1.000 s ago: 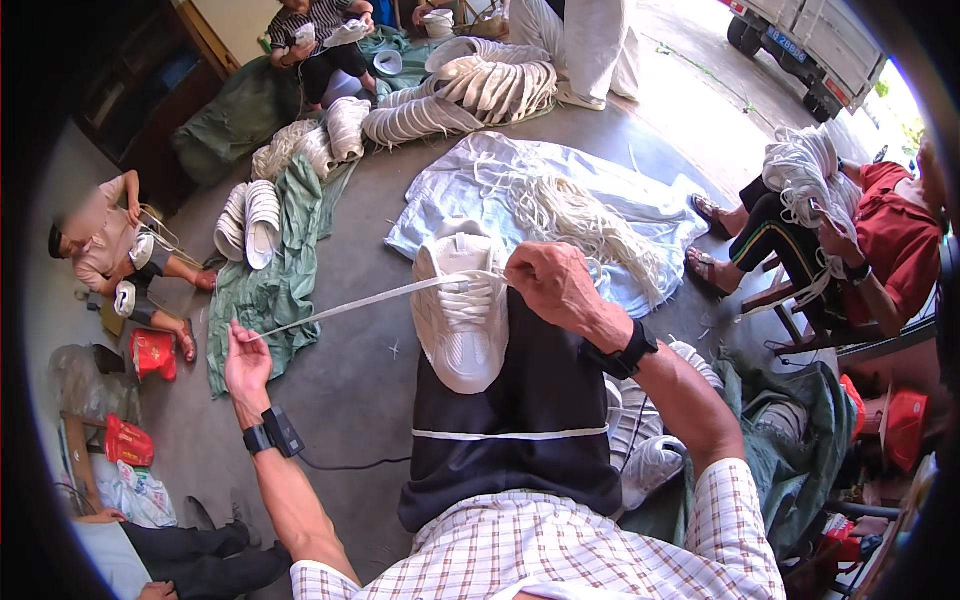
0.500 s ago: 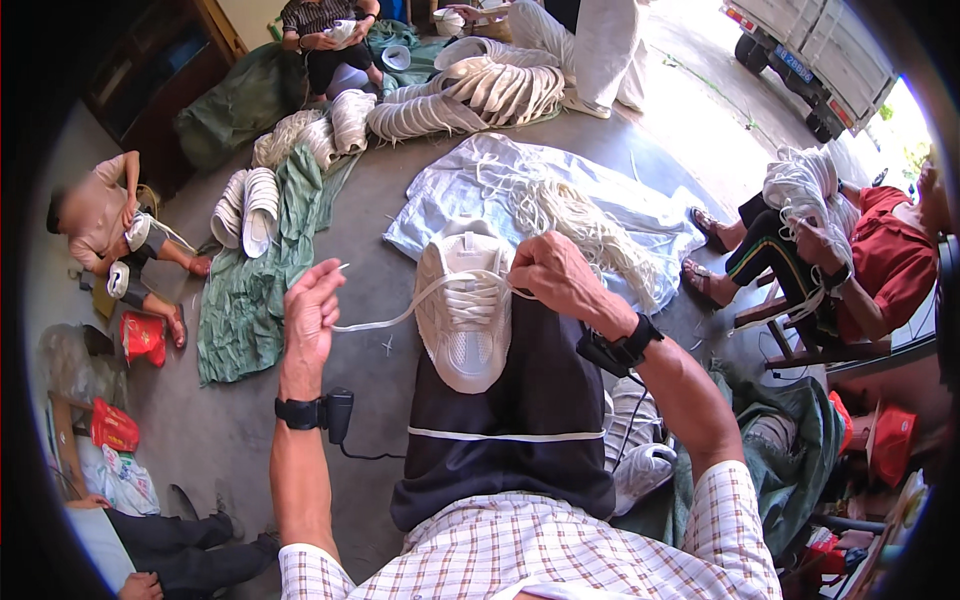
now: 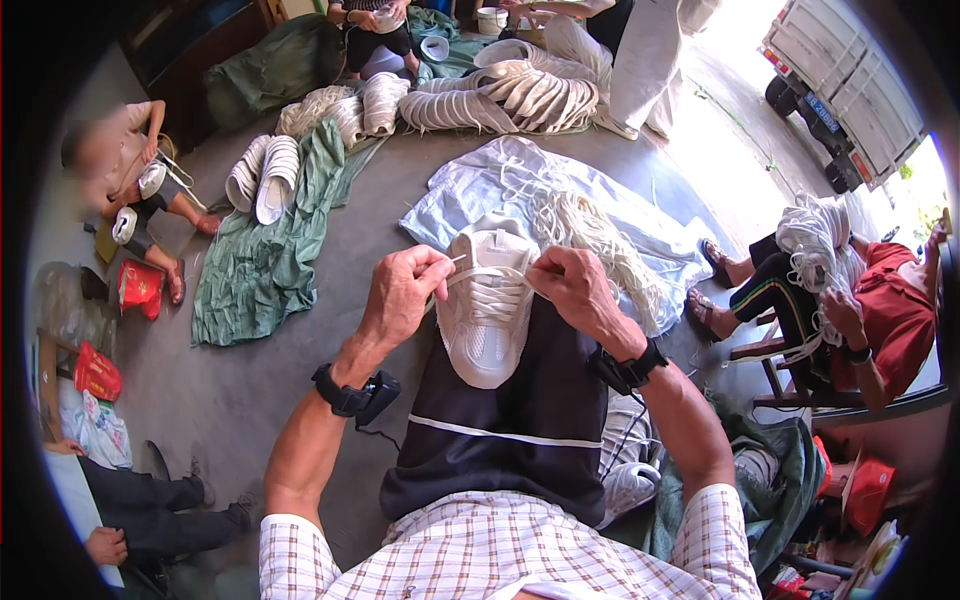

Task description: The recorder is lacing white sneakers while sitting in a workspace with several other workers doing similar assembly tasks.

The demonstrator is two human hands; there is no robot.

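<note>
A white sneaker [image 3: 487, 345] rests on the dark cloth [image 3: 500, 425] over my lap, its toe toward me. White shoelace [image 3: 492, 300] crosses its front in several rows. My left hand [image 3: 403, 290] is at the shoe's left edge, pinching the lace near its tip, which sticks out beyond the fingertips. On the other side, my right hand [image 3: 577, 285] is closed at the upper eyelets, pinching the lace there. One strand runs across the shoe's upper part between both hands.
Beyond the shoe, a pale sheet [image 3: 470, 190] carries a heap of white laces [image 3: 600, 250]. Stacked shoe uppers [image 3: 540, 95] lie farther back. A green tarp [image 3: 260, 290] spreads at left. Co-workers sit around, one in a red shirt [image 3: 905, 300] at right. A truck [image 3: 850, 85] stands outside.
My left hand has come in from the far left to the shoe's edge, bringing the lace end with it. The right hand stays at the right eyelets. The whole view has shifted slightly.
</note>
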